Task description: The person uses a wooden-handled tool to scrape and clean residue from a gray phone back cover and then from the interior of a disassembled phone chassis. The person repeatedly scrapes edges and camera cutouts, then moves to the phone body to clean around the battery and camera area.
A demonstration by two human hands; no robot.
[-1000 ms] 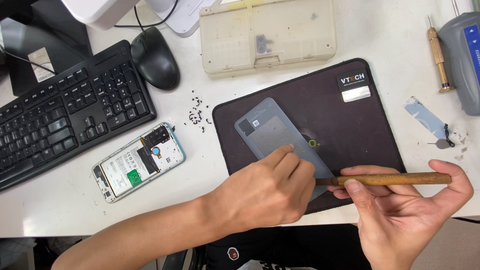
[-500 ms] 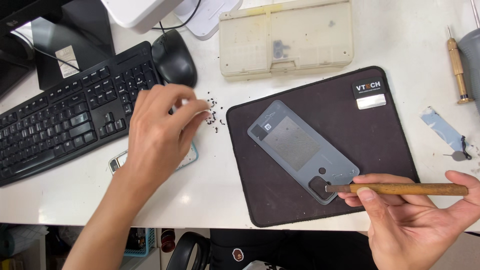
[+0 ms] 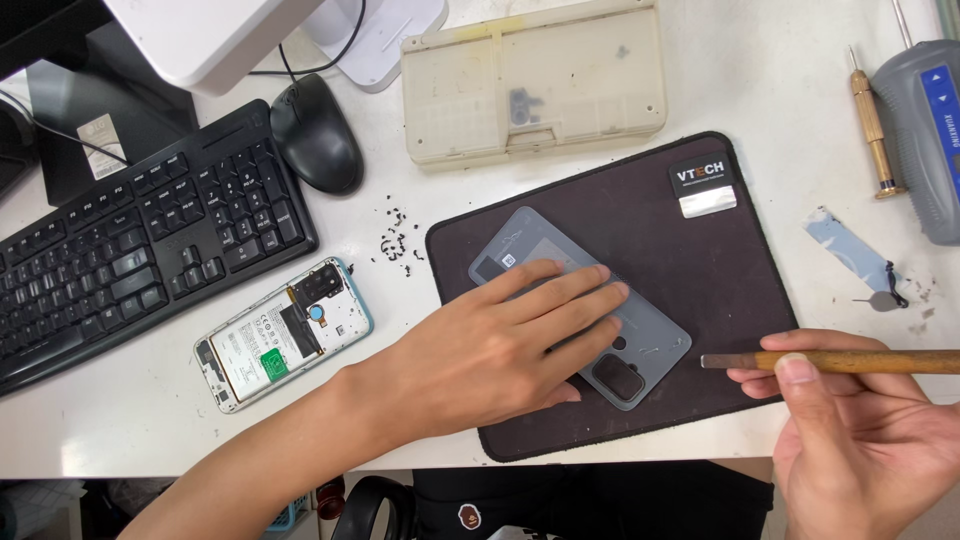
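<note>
left hand [image 3: 510,345]: flat, fingers spread, pressing grey back cover [image 3: 580,300] on dark mat [image 3: 700,270]
right hand [image 3: 860,440]: pinching wooden-handled tool [image 3: 840,361], at 3 o'clock of cover
opened phone [image 3: 285,333]: 9 o'clock, apart

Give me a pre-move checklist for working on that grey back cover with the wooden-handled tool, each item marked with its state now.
1. Grey back cover lies flat on the dark mat: ok.
2. Left hand rests flat on the cover, pinning it: ok.
3. Right hand grips the wooden-handled tool: ok.
4. Tool tip touches the cover: not ok, it sits off the cover's right edge.
5. Loose black screws lie off the mat, away from both hands: ok.
6. Opened phone body lies apart beside the keyboard: ok.
</note>
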